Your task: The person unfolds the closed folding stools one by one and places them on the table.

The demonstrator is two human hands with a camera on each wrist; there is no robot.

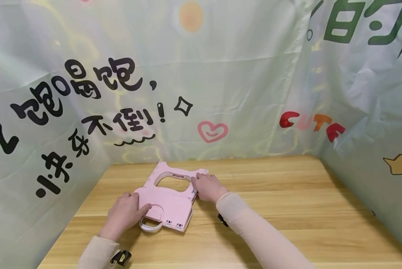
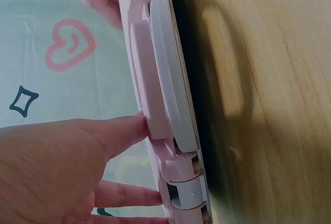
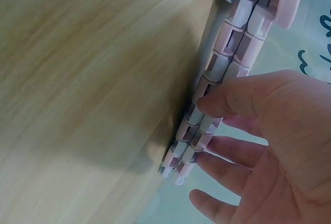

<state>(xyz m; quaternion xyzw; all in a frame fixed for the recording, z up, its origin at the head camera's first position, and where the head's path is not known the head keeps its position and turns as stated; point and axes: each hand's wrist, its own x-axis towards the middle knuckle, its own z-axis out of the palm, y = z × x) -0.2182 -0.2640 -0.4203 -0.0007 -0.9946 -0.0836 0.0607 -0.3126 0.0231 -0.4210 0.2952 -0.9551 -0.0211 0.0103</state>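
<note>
A pink-and-white plastic folding stool (image 1: pixel 165 201) lies folded flat on the wooden table, an oval opening in its far half and a rounded handle loop (image 1: pixel 150 227) at its near edge. On its near left corner rests my left hand (image 1: pixel 123 213), thumb beside the handle part (image 2: pixel 150 79) and other fingers along the left side. My right hand (image 1: pixel 209 186) grips the far right edge, where the right wrist view shows the thumb and fingers on a row of hinge knuckles (image 3: pixel 225 53). The stool's underside is hidden.
The wooden table (image 1: pixel 271 213) extends to the right of the stool. Printed cloth walls (image 1: pixel 248 93) enclose the table at the back and on both sides. Dark wrist devices (image 1: pixel 121 257) sit under both sleeves.
</note>
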